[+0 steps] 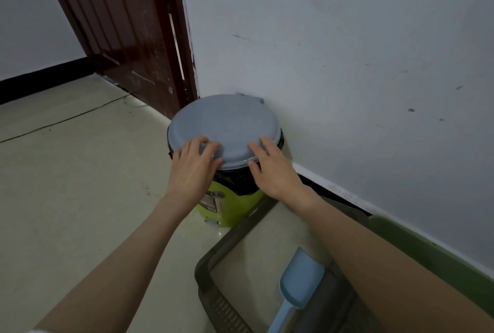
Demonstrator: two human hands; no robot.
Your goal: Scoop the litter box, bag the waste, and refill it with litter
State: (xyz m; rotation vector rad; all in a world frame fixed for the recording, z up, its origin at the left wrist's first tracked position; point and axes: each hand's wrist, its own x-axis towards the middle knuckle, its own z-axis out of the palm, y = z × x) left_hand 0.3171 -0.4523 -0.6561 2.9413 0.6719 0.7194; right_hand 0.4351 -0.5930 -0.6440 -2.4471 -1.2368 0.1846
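A lime-green waste bin (230, 207) with a black bag liner stands against the wall, its round grey lid (224, 121) down. My left hand (195, 167) lies on the lid's front left edge, fingers curled over the rim. My right hand (272, 167) rests on the front right edge, fingers fairly straight, thumb under the rim. At lower right sits the dark litter box (211, 255) with pale litter inside. A light blue scoop (299, 279) lies across its near end.
A white wall (347, 52) runs along the right with a dark baseboard. A dark red door (128, 33) stands behind the bin. A thin black cable (66, 119) crosses the pale floor at left. A green edge (433, 252) lies beside the litter box by the wall.
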